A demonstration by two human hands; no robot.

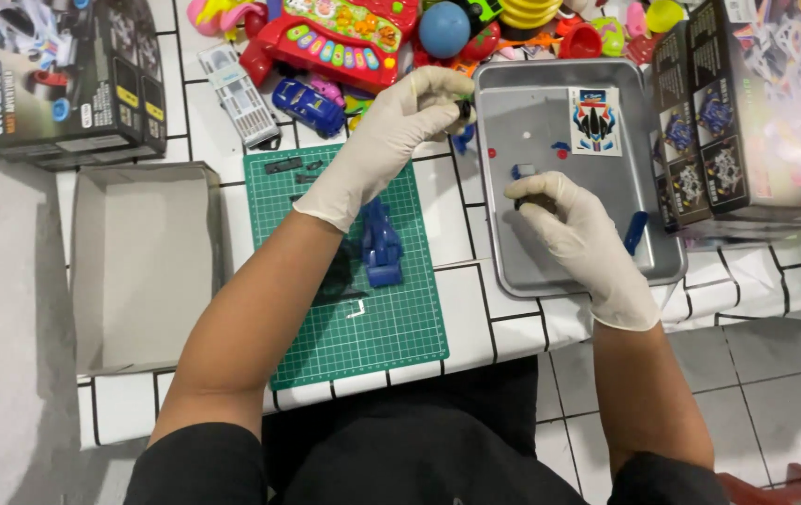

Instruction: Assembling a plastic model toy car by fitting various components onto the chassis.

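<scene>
— Looking at the gloved hands first: what does each one hold?

— The left hand (410, 117) pinches a small dark part (464, 109) at the near-left rim of the metal tray (648, 257). The right hand (564, 224) is curled inside the tray, fingers closed on another small dark piece (533, 201).

— Where does the tray sit?

— Toward the right edge of the tabletop (503, 327), beside a printed box (756, 103). A sticker sheet (595, 121) and small blue bits lie in it.

— And left of it?

— A green cutting mat (391, 327) with a blue toy body (382, 245) lying on it, under the left wrist. An open cardboard lid (143, 266) lies near the left edge, and toys crowd the far edge.
</scene>
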